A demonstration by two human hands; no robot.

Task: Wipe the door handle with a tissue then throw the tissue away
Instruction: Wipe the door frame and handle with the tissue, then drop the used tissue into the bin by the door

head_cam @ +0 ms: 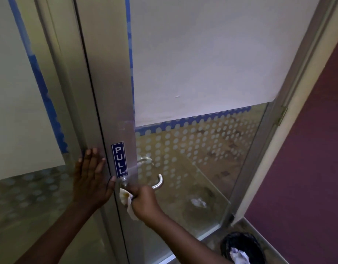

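A silver lever door handle (158,182) sticks out of the aluminium door stile just below a blue PULL sticker (119,159). My right hand (145,201) is closed around the handle's shaft with a crumpled, stained white tissue (127,201) pressed against it; the tissue hangs down below my fist. My left hand (91,178) lies flat with fingers spread on the fixed frame to the left of the door edge, holding nothing. A black waste bin (238,244) with white paper inside stands on the floor at the lower right.
The glass door (193,153) has frosted dots low down and a white blind above. A second handle (145,161) shows through the glass. A purple wall (307,159) runs along the right. A crumpled white paper (198,202) lies beyond the glass.
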